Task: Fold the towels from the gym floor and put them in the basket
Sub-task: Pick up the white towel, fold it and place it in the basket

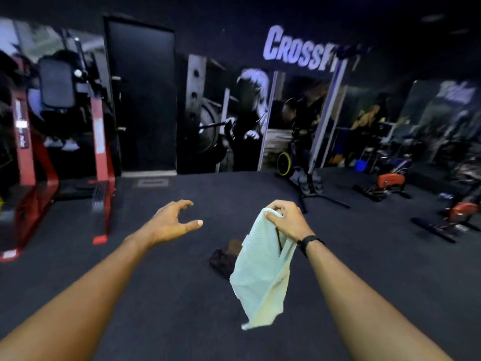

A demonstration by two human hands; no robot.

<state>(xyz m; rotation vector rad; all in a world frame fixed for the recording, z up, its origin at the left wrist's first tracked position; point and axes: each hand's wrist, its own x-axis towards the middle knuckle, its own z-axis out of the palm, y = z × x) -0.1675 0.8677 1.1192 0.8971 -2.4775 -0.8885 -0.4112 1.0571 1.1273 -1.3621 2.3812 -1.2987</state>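
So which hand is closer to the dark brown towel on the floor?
Right. The right hand hangs just above and right of the brown towel, holding the pale green towel that covers its edge. The left hand is open, farther off to its left.

A dark gym floor (182, 295) carries everything. A crumpled brown towel (225, 257) lies near its middle. At nine o'clock stands a red machine frame (101, 178); at two o'clock, a rack stand (312, 188) and orange equipment (390, 182).
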